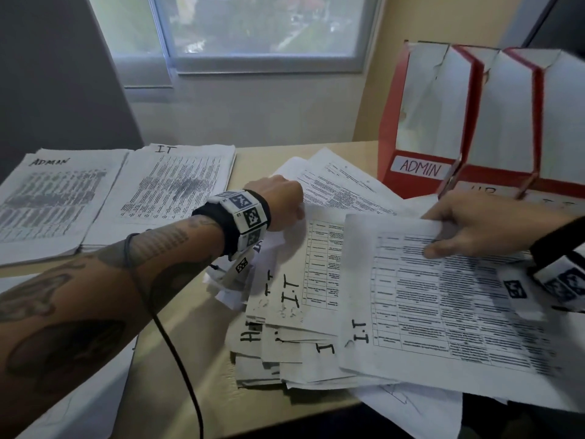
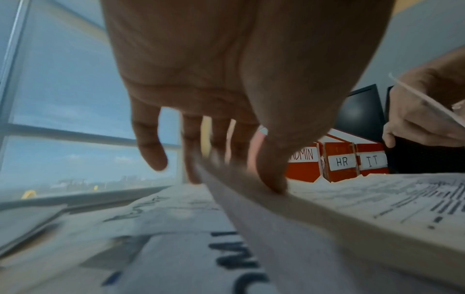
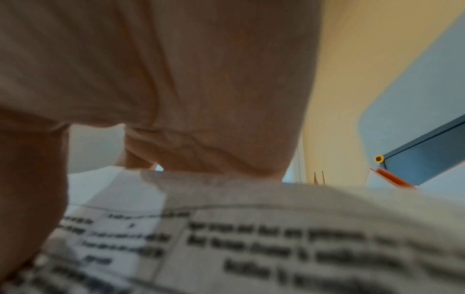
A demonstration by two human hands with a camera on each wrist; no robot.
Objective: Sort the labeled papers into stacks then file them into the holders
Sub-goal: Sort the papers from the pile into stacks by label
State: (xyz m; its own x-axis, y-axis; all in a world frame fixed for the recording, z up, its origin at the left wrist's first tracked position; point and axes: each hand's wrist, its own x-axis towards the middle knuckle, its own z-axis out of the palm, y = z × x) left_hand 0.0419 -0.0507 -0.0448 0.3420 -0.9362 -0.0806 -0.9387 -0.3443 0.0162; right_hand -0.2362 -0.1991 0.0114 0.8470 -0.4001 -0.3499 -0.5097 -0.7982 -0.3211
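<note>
A loose pile of labelled papers [image 1: 286, 353] lies on the desk, most marked I.T and one marked HR. My right hand [image 1: 443, 237] pinches the far edge of the top I.T sheet [image 1: 443, 299], thumb on top; the right wrist view shows that sheet [image 3: 276, 238] under the thumb. My left hand [image 1: 296, 210] pinches the edge of another printed sheet [image 1: 319, 264] in the pile, with the thumb [image 2: 271, 179] on its edge [image 2: 289, 201]. An ADMIN stack [image 1: 53, 198] and an IT stack [image 1: 171, 185] lie at the left. Three red holders [image 1: 424, 122] are labelled ADMIN [image 2: 303, 156], HR [image 2: 342, 161] and IT [image 2: 373, 160].
The holders stand at the back right against a yellow wall. A window [image 1: 262, 30] is behind the desk. A black cable [image 1: 177, 359] hangs from my left forearm across the desk front. More sheets overhang the desk's front edge [image 1: 411, 407].
</note>
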